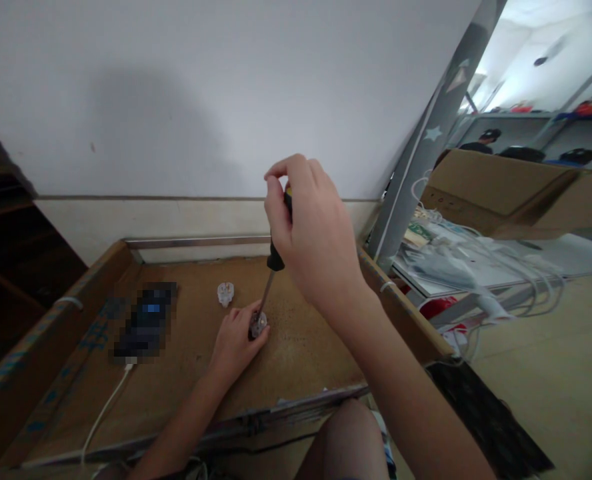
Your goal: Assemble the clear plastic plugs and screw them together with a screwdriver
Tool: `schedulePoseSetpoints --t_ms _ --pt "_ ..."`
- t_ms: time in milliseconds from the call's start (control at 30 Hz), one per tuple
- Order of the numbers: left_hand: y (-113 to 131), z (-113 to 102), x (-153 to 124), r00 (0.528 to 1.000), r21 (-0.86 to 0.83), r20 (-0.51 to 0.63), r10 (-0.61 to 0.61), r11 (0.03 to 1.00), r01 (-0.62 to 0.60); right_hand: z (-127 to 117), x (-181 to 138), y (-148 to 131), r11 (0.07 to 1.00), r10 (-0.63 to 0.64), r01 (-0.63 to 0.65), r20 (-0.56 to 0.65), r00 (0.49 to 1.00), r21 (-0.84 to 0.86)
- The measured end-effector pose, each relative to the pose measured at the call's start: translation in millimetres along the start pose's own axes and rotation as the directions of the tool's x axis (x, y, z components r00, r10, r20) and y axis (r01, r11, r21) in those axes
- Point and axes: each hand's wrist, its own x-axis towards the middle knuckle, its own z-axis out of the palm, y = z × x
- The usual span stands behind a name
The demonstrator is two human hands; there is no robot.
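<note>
My right hand (309,227) is closed round the black and yellow handle of a screwdriver (275,259), which points down and to the left. Its metal shaft reaches a small clear plastic plug part (259,324) on the brown work surface. The fingers of my left hand (240,337) are wrapped about that part and hold it against the surface; the screwdriver's tip meets it there, though the exact contact is hard to see. A second clear plastic plug part (225,293) lies loose a little farther back, to the left of my left hand.
A phone (149,320), blurred out, lies at left with a white cable (103,403) attached. Raised cardboard edges (411,310) border the work surface. Beyond a grey post (416,147) stand a cardboard box (496,190) and a table with bagged cables (441,263). People sit in the background.
</note>
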Motion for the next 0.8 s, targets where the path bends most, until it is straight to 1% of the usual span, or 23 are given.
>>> schedulePoseSetpoints --t_ms 33,67,100,167,200,233,267,300,333,400,433,467,500,533,600,633,700,767,800 --pt "0 0 0 1.0 0.002 -0.01 0.002 1.0 -0.002 0 -2 0 0.999 -0.005 0.004 0.008 1.0 0.052" --pt "0 0 0 1.0 0.001 -0.016 0.003 1.0 -0.003 -1 -3 0 0.989 -0.007 0.0 0.045 0.999 0.151" --pt "0 0 0 1.0 -0.002 -0.02 0.001 1.0 -0.001 -2 -4 0 0.964 -0.008 -0.021 0.106 0.994 0.266" --pt "0 -1 0 1.0 -0.02 -0.016 -0.004 1.0 0.003 -4 -6 1 0.888 -0.009 -0.113 0.264 0.964 0.446" --pt "0 -1 0 1.0 -0.033 -0.014 -0.001 0.999 0.001 -4 -6 1 0.849 -0.004 -0.17 0.329 0.944 0.5" --pt "0 -1 0 1.0 -0.046 -0.015 0.003 0.999 -0.004 -3 -7 2 0.82 0.009 -0.219 0.369 0.929 0.529" --pt "0 -1 0 1.0 -0.055 -0.017 0.009 0.998 -0.01 -2 -6 2 0.807 0.03 -0.243 0.375 0.927 0.538" --pt "0 -1 0 1.0 -0.06 -0.02 0.014 0.998 -0.015 0 -6 2 0.817 0.052 -0.236 0.34 0.939 0.527" --pt "-1 -1 0 1.0 -0.059 -0.023 0.017 0.998 -0.018 2 -6 2 0.849 0.065 -0.198 0.274 0.959 0.49" --pt "-2 0 0 1.0 -0.049 -0.027 0.016 0.999 -0.018 6 -6 1 0.942 0.037 -0.072 0.113 0.993 0.329" --pt "-2 0 0 0.999 -0.044 -0.026 0.019 0.999 -0.02 7 -6 0 0.974 0.001 -0.013 0.05 0.999 0.227" --pt "-2 0 0 0.999 -0.041 -0.025 0.024 0.999 -0.025 7 -7 -1 0.989 -0.044 0.041 0.018 0.999 0.143" --pt "-2 0 1 0.999 -0.039 -0.025 0.029 0.999 -0.03 7 -7 -2 0.992 -0.082 0.08 0.014 0.997 0.098" --pt "-2 0 1 0.999 -0.036 -0.025 0.03 0.999 -0.031 6 -8 -3 0.989 -0.103 0.099 0.032 0.994 0.108" --pt "-1 0 1 1.0 -0.032 -0.018 0.019 0.999 -0.019 2 -8 -5 0.964 -0.1 0.063 0.131 0.986 0.257" --pt "-1 -1 1 1.0 -0.033 -0.012 0.011 0.999 -0.012 1 -8 -5 0.932 -0.088 0.01 0.2 0.976 0.362" --pt "0 -1 1 1.0 -0.048 0.001 0.002 0.999 -0.002 -2 -6 -4 0.835 -0.06 -0.132 0.327 0.943 0.534" --pt "0 -2 1 1.0 -0.065 0.004 -0.002 0.998 0.002 -3 -3 -2 0.757 -0.055 -0.239 0.424 0.904 0.608" --pt "0 -2 1 1.0 -0.068 0.001 -0.004 0.998 0.004 -3 -2 -1 0.743 -0.05 -0.271 0.454 0.889 0.612"
